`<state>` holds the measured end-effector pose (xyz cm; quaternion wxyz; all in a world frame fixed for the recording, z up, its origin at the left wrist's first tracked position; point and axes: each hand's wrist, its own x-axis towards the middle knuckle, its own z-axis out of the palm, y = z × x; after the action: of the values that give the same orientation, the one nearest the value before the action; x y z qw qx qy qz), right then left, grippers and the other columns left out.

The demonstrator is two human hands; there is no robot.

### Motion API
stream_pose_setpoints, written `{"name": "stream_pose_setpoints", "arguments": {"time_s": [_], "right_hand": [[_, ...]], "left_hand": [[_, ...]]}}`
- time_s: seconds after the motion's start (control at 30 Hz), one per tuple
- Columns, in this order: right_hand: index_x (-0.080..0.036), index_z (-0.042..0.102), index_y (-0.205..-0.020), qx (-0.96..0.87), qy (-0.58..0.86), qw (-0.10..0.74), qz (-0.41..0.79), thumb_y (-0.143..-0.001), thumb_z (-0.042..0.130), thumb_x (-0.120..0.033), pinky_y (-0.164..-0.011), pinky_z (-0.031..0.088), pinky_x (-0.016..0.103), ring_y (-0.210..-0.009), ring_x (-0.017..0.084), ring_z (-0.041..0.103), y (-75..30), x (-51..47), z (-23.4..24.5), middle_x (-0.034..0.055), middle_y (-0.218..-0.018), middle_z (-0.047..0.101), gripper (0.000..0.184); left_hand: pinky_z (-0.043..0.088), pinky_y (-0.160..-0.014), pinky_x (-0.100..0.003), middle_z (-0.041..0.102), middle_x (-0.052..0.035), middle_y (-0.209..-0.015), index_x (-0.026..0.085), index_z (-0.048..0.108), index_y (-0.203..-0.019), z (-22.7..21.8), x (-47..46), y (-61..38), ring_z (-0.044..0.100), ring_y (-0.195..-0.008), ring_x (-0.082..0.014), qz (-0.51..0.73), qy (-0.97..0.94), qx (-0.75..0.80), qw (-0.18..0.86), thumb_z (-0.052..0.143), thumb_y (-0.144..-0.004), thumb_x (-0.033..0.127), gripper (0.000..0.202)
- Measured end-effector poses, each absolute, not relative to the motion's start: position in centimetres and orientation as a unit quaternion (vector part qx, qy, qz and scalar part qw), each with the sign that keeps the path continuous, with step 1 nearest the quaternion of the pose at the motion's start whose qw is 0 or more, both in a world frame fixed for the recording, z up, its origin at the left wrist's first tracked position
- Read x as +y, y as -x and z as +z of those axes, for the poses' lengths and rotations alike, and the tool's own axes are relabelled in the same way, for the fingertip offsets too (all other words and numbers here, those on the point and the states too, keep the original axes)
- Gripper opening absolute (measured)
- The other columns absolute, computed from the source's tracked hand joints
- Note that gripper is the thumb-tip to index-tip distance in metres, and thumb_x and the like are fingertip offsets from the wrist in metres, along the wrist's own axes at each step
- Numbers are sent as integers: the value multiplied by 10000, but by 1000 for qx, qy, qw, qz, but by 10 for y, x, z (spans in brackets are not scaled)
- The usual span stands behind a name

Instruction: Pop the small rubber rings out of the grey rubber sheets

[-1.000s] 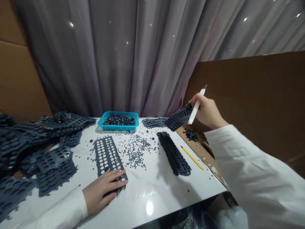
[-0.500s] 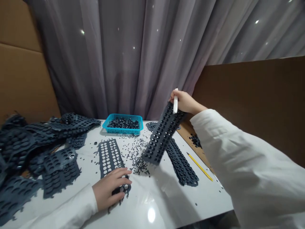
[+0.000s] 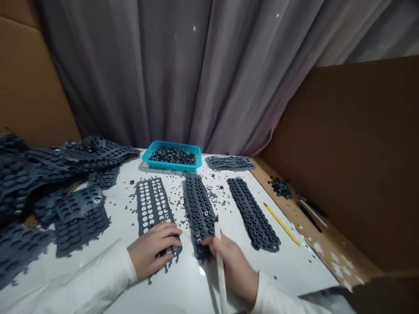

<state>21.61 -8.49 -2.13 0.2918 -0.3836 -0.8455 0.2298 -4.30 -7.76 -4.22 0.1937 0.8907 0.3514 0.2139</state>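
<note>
My left hand [image 3: 155, 248] lies flat, fingers stretched out, on the near end of a dark rubber sheet [image 3: 152, 203] punched with rows of round holes. My right hand [image 3: 232, 266] is closed round a white pencil [image 3: 220, 272], its dark tip pointing up and away. The fingertips of that hand also touch the near end of a second rubber sheet [image 3: 198, 203], which carries rows of raised round pieces and lies on the table. Further right is a similar studded sheet [image 3: 253, 213], with a yellow pencil [image 3: 282, 224] beside it.
A blue plastic basket [image 3: 172, 168] of small black pieces stands at the back. Heaped rubber sheets [image 3: 81, 209] cover the left side. Another sheet [image 3: 231, 163] lies at the back right. Black bits [image 3: 279, 187] and paper scraps [image 3: 340, 264] are by the cardboard wall [image 3: 353, 165].
My right hand has come down and nearer with the white pencil. The studded sheet it held up now lies on the table beside the holed sheet. My left hand stays in place.
</note>
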Motion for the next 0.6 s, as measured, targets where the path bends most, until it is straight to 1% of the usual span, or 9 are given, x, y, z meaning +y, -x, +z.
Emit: {"name": "stream_pose_setpoints", "arguments": {"time_s": [0.1, 0.17, 0.2, 0.27, 0.3, 0.37, 0.4, 0.47, 0.6], "right_hand": [[-200, 520, -802, -847, 370, 265, 275, -800, 456, -120, -710, 441, 283, -834, 180, 564, -213, -104, -33, 59, -903, 619, 102], [-204, 514, -805, -822, 378, 282, 319, -835, 468, -195, -756, 448, 294, -905, 187, 570, -219, -102, -24, 64, -995, 625, 56], [-207, 526, -848, -804, 387, 298, 339, -858, 455, -249, -769, 452, 300, -915, 188, 576, -226, -98, -18, 64, -1007, 629, 83], [-213, 528, -1056, -769, 403, 338, 363, -904, 363, -353, -802, 456, 326, -911, 192, 592, -242, -87, -7, 65, -977, 645, 264], [-211, 479, -1185, -753, 416, 356, 365, -921, 298, -386, -826, 451, 345, -902, 194, 599, -251, -82, -3, 64, -950, 653, 365], [-201, 415, -1301, -733, 439, 369, 365, -930, 239, -420, -850, 447, 366, -867, 195, 609, -264, -76, 0, 61, -893, 661, 465], [-200, 445, -1290, -727, 448, 364, 372, -926, 259, -427, -847, 454, 365, -850, 194, 613, -268, -75, -1, 61, -879, 663, 468], [-203, 571, -1175, -713, 451, 347, 410, -900, 361, -423, -814, 483, 347, -827, 193, 626, -268, -76, -4, 65, -875, 669, 410], [-191, 679, -960, -659, 472, 358, 463, -814, 544, -369, -753, 513, 323, -805, 197, 643, -256, -84, -14, 77, -887, 685, 266]], "left_hand": [[322, -991, -431, 543, -50, -1184, 249, 559, -1047, -38, -76, 43, 415, -1146, -238, 212, -895, 351, 176, 496, -779, 152, 292], [321, -979, -428, 547, -53, -1174, 239, 560, -1038, -33, -76, 41, 419, -1136, -238, 213, -899, 348, 161, 485, -788, 149, 276], [332, -960, -424, 556, -55, -1155, 234, 561, -1032, -30, -78, 39, 433, -1114, -237, 212, -901, 345, 154, 482, -793, 153, 264], [373, -885, -401, 588, -55, -1073, 223, 566, -1005, -23, -84, 32, 480, -1019, -228, 204, -906, 340, 146, 488, -798, 171, 227], [391, -831, -382, 603, -51, -1013, 218, 571, -985, -21, -89, 27, 500, -951, -219, 197, -909, 339, 141, 493, -800, 181, 204], [400, -730, -348, 609, -43, -888, 206, 584, -922, -17, -100, 14, 509, -827, -200, 182, -914, 343, 119, 499, -803, 198, 146], [397, -698, -338, 602, -43, -845, 197, 588, -890, -17, -105, 7, 504, -791, -196, 177, -915, 348, 105, 500, -804, 203, 123], [397, -675, -325, 592, -49, -822, 182, 592, -858, -16, -111, -6, 499, -775, -196, 182, -909, 364, 89, 503, -807, 217, 108], [421, -718, -303, 597, -47, -855, 181, 600, -884, -13, -101, -26, 518, -826, -189, 216, -868, 423, 145, 526, -802, 246, 128]]}}
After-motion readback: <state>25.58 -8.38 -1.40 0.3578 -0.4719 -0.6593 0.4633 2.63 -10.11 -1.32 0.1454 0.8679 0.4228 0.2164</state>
